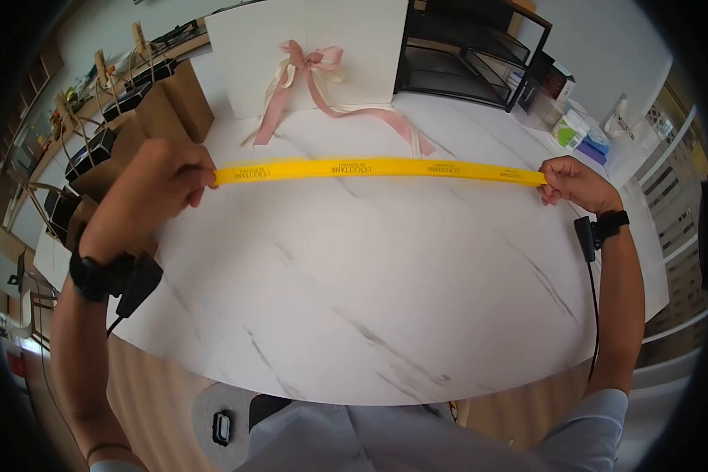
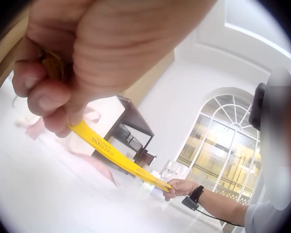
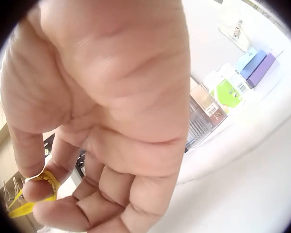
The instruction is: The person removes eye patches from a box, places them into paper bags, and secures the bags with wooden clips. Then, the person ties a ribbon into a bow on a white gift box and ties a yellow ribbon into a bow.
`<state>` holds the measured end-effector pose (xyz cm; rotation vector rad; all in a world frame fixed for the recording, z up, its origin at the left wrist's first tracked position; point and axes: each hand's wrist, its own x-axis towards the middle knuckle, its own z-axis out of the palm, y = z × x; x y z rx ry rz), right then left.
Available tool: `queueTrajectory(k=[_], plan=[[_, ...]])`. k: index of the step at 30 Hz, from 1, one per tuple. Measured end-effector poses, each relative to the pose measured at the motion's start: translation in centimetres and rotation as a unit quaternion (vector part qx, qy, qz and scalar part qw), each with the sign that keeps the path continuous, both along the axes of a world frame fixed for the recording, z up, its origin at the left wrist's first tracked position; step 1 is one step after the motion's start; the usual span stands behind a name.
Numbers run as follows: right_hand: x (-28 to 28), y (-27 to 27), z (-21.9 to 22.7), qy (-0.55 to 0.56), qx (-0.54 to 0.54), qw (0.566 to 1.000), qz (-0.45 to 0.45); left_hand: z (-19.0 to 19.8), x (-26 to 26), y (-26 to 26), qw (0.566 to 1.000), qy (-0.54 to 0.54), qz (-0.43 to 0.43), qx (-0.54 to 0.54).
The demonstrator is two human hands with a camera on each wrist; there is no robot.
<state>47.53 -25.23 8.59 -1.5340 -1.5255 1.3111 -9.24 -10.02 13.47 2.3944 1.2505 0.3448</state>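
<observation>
A yellow ribbon (image 1: 377,167) printed with dark lettering stretches nearly straight across the table between both hands. My left hand (image 1: 153,189) grips its left end, and in the left wrist view the fingers of that hand (image 2: 51,92) curl round a bunched part of the ribbon (image 2: 111,153). At the other end, my right hand (image 1: 578,185) pinches the ribbon between thumb and finger. In the right wrist view the ribbon (image 3: 51,184) loops over a fingertip, under the thumb. Behind the ribbon a pink and cream bow (image 1: 311,59) sits on a white box (image 1: 236,67), its tails trailing onto the table.
Several brown paper bags (image 1: 189,102) line the left side of the white marbled table (image 1: 354,291). A black shelf rack (image 1: 448,75) stands at the back right. Beside it are a green and white pack (image 1: 568,130) and blue and purple boxes (image 1: 594,145).
</observation>
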Motion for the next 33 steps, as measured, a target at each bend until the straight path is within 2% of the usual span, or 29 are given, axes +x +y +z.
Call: queueTrajectory(k=[1, 3, 5, 7, 9, 11, 14, 17, 19, 21, 23, 25, 27, 31, 33], plan=[[-0.4, -0.3, 0.1, 0.001, 0.003, 1.0, -0.005, -0.4, 0.4, 0.3, 1.0, 0.001, -0.005, 0.003], [-2.4, -0.5, 0.3, -0.015, -0.001, 0.995, -0.097, -1.6, 0.9, 0.8, 0.994, 0.057, -0.007, -0.096], [-3.3, -0.3, 0.6, -0.019, -0.012, 0.993, -0.112, -2.5, 1.0, 1.1, 0.993, 0.055, -0.037, -0.094], [-4.0, -0.2, 0.8, -0.084, -0.007, 0.994, -0.062, -2.7, 1.2, 1.2, 0.995, 0.054, -0.045, -0.077], [-3.9, -0.4, 0.3, -0.082, 0.026, 0.994, -0.065, -2.9, 0.9, 1.2, 0.996, 0.053, -0.029, -0.073], [-3.5, -0.2, 0.3, -0.046, 0.007, 0.998, -0.038, -3.2, 0.2, 1.9, 0.995, 0.049, -0.014, -0.087], [-3.3, 0.3, -0.2, -0.053, -0.024, 0.997, -0.047, -3.1, 0.3, 1.6, 0.991, 0.045, -0.021, -0.125], [-3.6, 0.4, -0.7, -0.032, -0.046, 0.997, -0.053, -3.3, 0.8, 1.5, 0.993, 0.07, -0.024, -0.096], [-4.0, 0.3, -0.9, -0.024, -0.021, 0.999, -0.007, -3.6, 0.6, 1.6, 0.992, 0.056, -0.022, -0.108], [-4.7, 0.2, -1.0, 0.0, -0.027, 0.999, -0.03, -4.1, 0.1, 1.9, 0.993, 0.037, -0.025, -0.107], [-4.5, 0.2, -1.1, 0.021, 0.014, 1.0, -0.004, -4.2, -0.3, 2.3, 0.994, 0.061, -0.035, -0.086], [-4.9, 0.3, -0.8, 0.015, 0.009, 0.999, -0.028, -4.3, -0.6, 2.3, 0.994, 0.081, -0.04, -0.062], [-4.7, 0.8, -0.8, -0.045, -0.039, 0.998, -0.032, -4.5, -0.9, 2.3, 0.992, 0.059, -0.03, -0.104], [-6.0, 0.2, 0.1, -0.038, -0.052, 0.998, -0.025, -5.0, -1.3, 2.4, 0.994, 0.07, -0.046, -0.069], [-5.9, 0.1, -0.4, 0.021, 0.031, 0.999, 0.039, -5.4, -1.5, 2.8, 0.997, 0.038, -0.046, -0.038]])
